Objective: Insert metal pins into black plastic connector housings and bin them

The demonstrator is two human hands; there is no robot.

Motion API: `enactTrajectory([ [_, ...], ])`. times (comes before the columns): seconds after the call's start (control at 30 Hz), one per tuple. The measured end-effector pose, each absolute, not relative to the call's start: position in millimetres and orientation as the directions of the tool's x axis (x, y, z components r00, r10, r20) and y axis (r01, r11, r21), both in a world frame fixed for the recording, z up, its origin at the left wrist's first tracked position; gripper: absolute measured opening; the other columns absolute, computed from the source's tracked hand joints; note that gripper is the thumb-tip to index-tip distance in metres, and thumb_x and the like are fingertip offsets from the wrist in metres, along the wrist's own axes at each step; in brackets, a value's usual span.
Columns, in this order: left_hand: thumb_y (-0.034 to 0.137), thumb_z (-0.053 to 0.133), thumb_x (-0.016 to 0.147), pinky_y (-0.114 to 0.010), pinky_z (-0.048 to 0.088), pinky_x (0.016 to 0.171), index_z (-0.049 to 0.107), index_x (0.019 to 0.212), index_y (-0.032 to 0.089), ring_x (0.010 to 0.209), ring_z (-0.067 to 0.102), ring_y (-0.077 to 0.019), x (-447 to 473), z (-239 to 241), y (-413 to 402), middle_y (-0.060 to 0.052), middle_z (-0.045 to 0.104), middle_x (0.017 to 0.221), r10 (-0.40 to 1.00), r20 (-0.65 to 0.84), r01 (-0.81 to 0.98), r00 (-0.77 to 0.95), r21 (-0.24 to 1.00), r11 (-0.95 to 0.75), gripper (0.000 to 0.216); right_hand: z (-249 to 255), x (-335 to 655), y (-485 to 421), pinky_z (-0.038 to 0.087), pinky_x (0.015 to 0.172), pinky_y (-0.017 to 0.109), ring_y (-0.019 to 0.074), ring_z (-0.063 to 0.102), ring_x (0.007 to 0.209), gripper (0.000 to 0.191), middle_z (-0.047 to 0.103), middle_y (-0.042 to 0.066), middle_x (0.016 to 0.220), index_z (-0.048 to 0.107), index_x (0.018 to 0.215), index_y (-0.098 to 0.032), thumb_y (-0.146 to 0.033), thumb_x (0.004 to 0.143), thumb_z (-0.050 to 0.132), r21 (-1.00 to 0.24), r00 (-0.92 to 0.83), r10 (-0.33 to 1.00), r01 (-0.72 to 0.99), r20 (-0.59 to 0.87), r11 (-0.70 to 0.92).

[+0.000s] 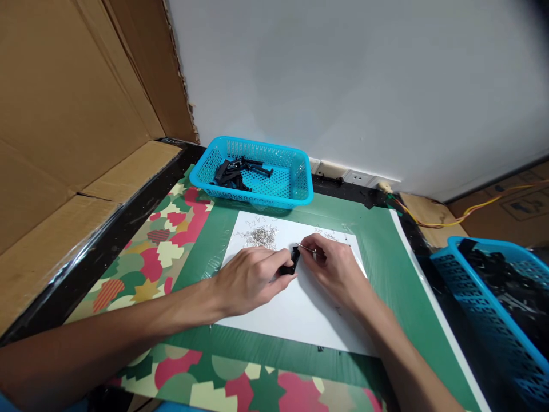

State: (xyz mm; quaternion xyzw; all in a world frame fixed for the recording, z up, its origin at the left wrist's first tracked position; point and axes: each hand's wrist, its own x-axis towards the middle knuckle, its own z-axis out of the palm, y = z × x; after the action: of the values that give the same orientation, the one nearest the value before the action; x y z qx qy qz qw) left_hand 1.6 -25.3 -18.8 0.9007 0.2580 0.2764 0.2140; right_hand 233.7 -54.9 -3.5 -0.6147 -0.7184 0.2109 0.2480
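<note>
Between the thumb and fingers of my left hand (pixel 257 274) is a small black plastic part (pixel 290 263), held above the white paper (pixel 309 315). My right hand (pixel 332 266) pinches a thin metal tool (pixel 305 248), likely tweezers, whose tip reaches toward the top of the black part. Whether the tip touches it I cannot tell. On the paper behind my left hand lies a pile of tiny metal pieces (pixel 261 236). A smaller scatter of tiny pieces (pixel 328 234) lies beyond my right hand.
At the back stands a blue basket (pixel 257 197) with several black parts (pixel 238 171). A second blue basket (pixel 476 303), on the right, holds many black pieces. Cardboard (pixel 64 114) walls the left side. Yellow and red wires (pixel 463 217) run from a wall socket (pixel 359 178).
</note>
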Motion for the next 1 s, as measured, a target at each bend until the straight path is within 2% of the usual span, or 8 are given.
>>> enactTrajectory([
  [0.2,0.024,0.070,0.101,-0.032,0.057,0.067,0.064,0.108,0.018,0.076,0.076,-0.0223,1.2,-16.7,-25.4,-0.004,0.077,0.087,0.618,0.345,0.378,0.706,0.556,-0.741,0.011,-8.5,229.0,-56.2,0.040,0.060,0.030,0.0163,0.055,0.060,0.017,0.069,0.002,0.072,0.067,0.092,-0.020,-0.030,0.103,0.058,-0.648,-0.085,0.986,0.745,0.143,0.158],
  [0.57,0.023,0.068,0.102,-0.033,0.057,0.069,0.063,0.111,0.018,0.079,0.078,-0.0232,0.5,-18.3,-25.7,-0.004,0.079,0.092,0.601,0.351,0.376,0.718,0.530,-0.760,0.011,-6.6,232.0,-55.2,0.041,0.060,0.028,0.0152,0.054,0.060,0.017,0.065,0.000,0.069,0.060,0.081,-0.021,-0.024,0.098,0.060,-0.687,-0.124,0.983,0.703,0.139,0.185],
  [0.83,0.022,0.062,0.105,-0.037,0.058,0.073,0.062,0.111,0.017,0.080,0.077,-0.0254,0.8,-25.6,-26.5,-0.006,0.078,0.089,0.511,0.387,0.362,0.767,0.397,-0.843,0.007,2.3,238.0,-56.6,0.044,0.061,0.030,0.0187,0.062,0.068,0.024,0.074,0.003,0.076,0.074,0.087,-0.019,-0.030,0.103,0.061,-0.719,-0.130,0.990,0.683,0.051,0.127],
  [1.0,0.021,0.059,0.107,-0.038,0.057,0.073,0.061,0.111,0.017,0.081,0.077,-0.0262,1.1,-26.9,-27.3,-0.006,0.078,0.092,0.494,0.390,0.352,0.777,0.382,-0.855,0.006,11.6,242.8,-55.8,0.046,0.064,0.031,0.0196,0.065,0.071,0.031,0.076,0.004,0.080,0.079,0.091,-0.019,-0.034,0.107,0.057,-0.735,-0.149,0.988,0.668,0.027,0.121],
])
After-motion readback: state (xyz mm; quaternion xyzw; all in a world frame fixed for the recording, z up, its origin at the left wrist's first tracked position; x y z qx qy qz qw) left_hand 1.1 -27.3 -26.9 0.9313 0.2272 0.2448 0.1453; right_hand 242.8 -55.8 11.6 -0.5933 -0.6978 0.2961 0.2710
